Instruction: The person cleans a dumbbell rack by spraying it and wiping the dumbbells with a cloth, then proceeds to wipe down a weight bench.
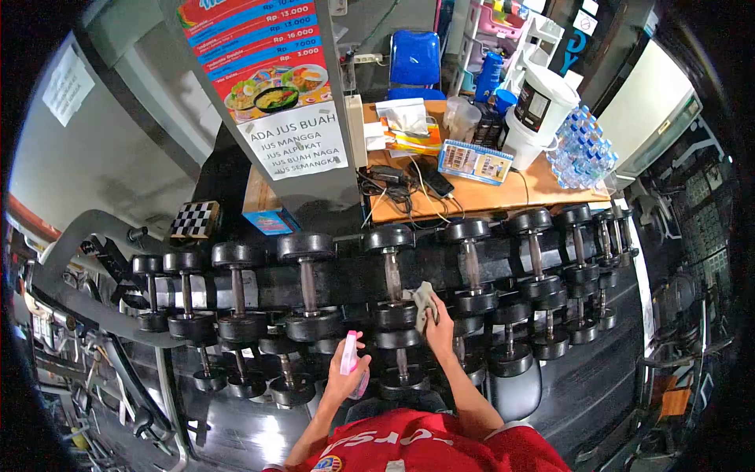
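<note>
My left hand (344, 378) is wrapped round a spray bottle (349, 352) with a white and pink trigger head, held upright in front of the rack. A folded beige cloth (425, 304) is gripped in my right hand (439, 326). The cloth is right at the near head of a black dumbbell (394, 315) on the upper row, overlapping its right edge in this view. Just below lies a dumbbell (402, 358) of the lower row, between my two hands. Part of the bottle's body is hidden behind my left fingers.
Two rows of black dumbbells fill the rack (354, 291) from left to right. Behind it stands a wooden desk (550, 189) with cables, a calendar (474, 162), white buckets (543, 102) and packed water bottles (582, 149). A menu board (291, 141) rises at the back left.
</note>
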Motion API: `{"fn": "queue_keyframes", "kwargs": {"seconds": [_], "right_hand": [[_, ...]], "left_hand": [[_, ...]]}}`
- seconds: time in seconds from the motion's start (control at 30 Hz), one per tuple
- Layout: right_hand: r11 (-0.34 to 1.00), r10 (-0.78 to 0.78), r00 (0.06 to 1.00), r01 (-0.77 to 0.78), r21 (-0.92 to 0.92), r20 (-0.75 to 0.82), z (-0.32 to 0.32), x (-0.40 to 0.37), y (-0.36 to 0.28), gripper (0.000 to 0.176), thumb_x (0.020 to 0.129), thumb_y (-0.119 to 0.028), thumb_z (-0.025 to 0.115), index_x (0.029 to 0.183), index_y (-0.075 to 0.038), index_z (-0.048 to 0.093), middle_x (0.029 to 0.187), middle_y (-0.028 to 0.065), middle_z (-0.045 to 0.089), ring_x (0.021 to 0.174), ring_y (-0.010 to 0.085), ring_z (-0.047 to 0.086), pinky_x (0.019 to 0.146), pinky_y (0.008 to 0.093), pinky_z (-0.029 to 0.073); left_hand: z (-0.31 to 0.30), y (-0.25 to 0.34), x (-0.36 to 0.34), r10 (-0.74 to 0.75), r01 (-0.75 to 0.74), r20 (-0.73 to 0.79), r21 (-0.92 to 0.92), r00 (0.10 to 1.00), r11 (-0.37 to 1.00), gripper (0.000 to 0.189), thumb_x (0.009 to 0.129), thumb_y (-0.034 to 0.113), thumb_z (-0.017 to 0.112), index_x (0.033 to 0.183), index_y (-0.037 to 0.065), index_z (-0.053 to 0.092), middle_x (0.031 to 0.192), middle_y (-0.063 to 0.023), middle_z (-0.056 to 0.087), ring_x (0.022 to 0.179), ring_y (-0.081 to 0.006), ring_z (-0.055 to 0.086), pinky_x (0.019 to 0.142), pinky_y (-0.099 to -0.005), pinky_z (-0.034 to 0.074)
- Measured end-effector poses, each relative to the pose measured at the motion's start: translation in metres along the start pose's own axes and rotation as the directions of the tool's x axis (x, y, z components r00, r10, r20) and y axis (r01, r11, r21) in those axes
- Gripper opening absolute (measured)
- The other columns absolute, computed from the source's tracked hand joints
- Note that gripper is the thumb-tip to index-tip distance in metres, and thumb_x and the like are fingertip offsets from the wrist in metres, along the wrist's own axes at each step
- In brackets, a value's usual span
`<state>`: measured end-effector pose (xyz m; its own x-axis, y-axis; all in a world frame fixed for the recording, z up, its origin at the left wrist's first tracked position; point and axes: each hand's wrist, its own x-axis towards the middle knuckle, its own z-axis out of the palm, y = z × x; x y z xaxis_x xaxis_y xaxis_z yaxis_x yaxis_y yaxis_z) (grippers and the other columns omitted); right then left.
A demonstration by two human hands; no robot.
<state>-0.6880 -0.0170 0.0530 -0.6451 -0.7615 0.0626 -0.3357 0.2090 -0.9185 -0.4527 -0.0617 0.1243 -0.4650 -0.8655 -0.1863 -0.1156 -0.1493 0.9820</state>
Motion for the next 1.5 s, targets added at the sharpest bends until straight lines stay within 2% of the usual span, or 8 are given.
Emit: {"fn": "queue_keyframes", "kwargs": {"seconds": [0.13, 0.27, 0.43, 0.73, 0.9, 1.17, 1.23, 1.5], "right_hand": [[0.799, -0.482, 0.817, 0.559, -0.224, 0.317, 0.007, 0.011, -0.063, 0.050, 0.069, 0.000, 0.066, 0.117, -0.014, 0.061, 0.113, 0.0131, 0.062, 0.113, 0.0319, 0.055, 0.099, 0.0438, 0.041], [0.505, -0.554, 0.602, 0.792, -0.343, 0.575, 0.062, 0.007, -0.073, 0.034, 0.077, -0.011, 0.062, 0.110, -0.020, 0.065, 0.109, 0.0085, 0.062, 0.117, 0.0267, 0.050, 0.105, 0.0437, 0.033], [0.088, 0.023, 0.428, 0.899, -0.428, 0.904, 0.118, -0.001, -0.071, 0.024, 0.084, -0.023, 0.053, 0.102, -0.015, 0.067, 0.109, 0.0115, 0.061, 0.108, 0.0293, 0.050, 0.102, 0.0464, 0.032], [0.457, -0.559, 0.560, 0.824, -0.336, 0.612, 0.018, 0.008, -0.086, 0.034, 0.079, -0.007, 0.056, 0.111, -0.017, 0.063, 0.115, 0.0115, 0.058, 0.122, 0.0274, 0.048, 0.104, 0.0420, 0.037], [0.917, -0.322, 0.940, 0.339, -0.211, 0.110, -0.002, -0.016, -0.043, 0.038, 0.082, -0.003, 0.057, 0.120, -0.010, 0.056, 0.122, 0.0157, 0.056, 0.112, 0.0318, 0.056, 0.096, 0.0396, 0.045], [0.966, 0.234, 0.958, -0.248, -0.069, -0.165, 0.010, -0.045, 0.031, 0.030, 0.094, -0.011, 0.048, 0.123, -0.004, 0.051, 0.114, 0.0188, 0.059, 0.097, 0.0356, 0.061, 0.084, 0.0375, 0.049], [0.622, 0.577, 0.817, -0.457, 0.636, 0.022, 0.015, -0.058, 0.076, 0.031, 0.096, -0.014, 0.048, 0.126, -0.008, 0.049, 0.114, 0.0145, 0.059, 0.101, 0.0298, 0.059, 0.086, 0.0391, 0.048], [0.000, 0.599, 0.656, -0.574, 0.819, 0.460, -0.017, -0.142, 0.031, 0.041, 0.096, -0.045, 0.040, 0.125, -0.017, 0.052, 0.121, 0.0037, 0.057, 0.111, 0.0244, 0.055, 0.093, 0.0414, 0.046]], "left_hand": [[0.000, -0.002, 0.001, 0.010, -0.011, -0.035, -0.035, 0.999, 0.999, 0.048, 0.081, -0.002, 0.064, 0.127, 0.004, 0.049, 0.101, -0.0025, 0.054, 0.063, -0.0065, 0.055, 0.060, -0.0231, 0.048], [-0.003, -0.003, -0.002, 0.023, -0.029, -0.095, -0.057, 0.995, 0.998, 0.047, 0.081, -0.003, 0.063, 0.126, 0.003, 0.050, 0.100, -0.0024, 0.054, 0.065, -0.0057, 0.054, 0.061, -0.0224, 0.047], [-0.008, -0.003, -0.009, 0.012, -0.027, -0.163, -0.089, 0.986, 0.996, 0.046, 0.081, -0.001, 0.063, 0.125, 0.003, 0.051, 0.098, -0.0011, 0.054, 0.067, -0.0049, 0.049, 0.063, -0.0213, 0.044], [-0.014, -0.018, -0.035, 0.039, -0.046, -0.189, -0.037, 0.981, 0.998, 0.029, 0.084, -0.003, 0.058, 0.111, 0.000, 0.050, 0.100, -0.0070, 0.060, 0.060, -0.0080, 0.057, 0.059, -0.0248, 0.049], [-0.007, -0.005, -0.045, 0.007, -0.017, -0.166, -0.056, 0.986, 0.998, 0.025, 0.079, 0.002, 0.066, 0.104, 0.003, 0.060, 0.095, -0.0013, 0.062, 0.064, -0.0049, 0.050, 0.061, -0.0225, 0.043], [-0.004, -0.015, -0.081, 0.064, -0.075, -0.119, -0.093, 0.991, 0.993, 0.024, 0.080, 0.001, 0.065, 0.103, 0.003, 0.058, 0.085, -0.0024, 0.060, 0.062, -0.0064, 0.053, 0.061, -0.0232, 0.045], [-0.005, -0.013, -0.098, 0.043, -0.065, -0.123, -0.177, 0.991, 0.982, 0.026, 0.081, -0.001, 0.065, 0.106, 0.003, 0.056, 0.087, -0.0030, 0.060, 0.063, -0.0068, 0.054, 0.060, -0.0231, 0.046], [-0.014, -0.028, -0.154, 0.015, -0.043, -0.105, -0.268, 0.994, 0.963, 0.033, 0.083, -0.002, 0.064, 0.113, 0.003, 0.051, 0.093, -0.0040, 0.058, 0.066, -0.0078, 0.056, 0.059, -0.0228, 0.048]]}}
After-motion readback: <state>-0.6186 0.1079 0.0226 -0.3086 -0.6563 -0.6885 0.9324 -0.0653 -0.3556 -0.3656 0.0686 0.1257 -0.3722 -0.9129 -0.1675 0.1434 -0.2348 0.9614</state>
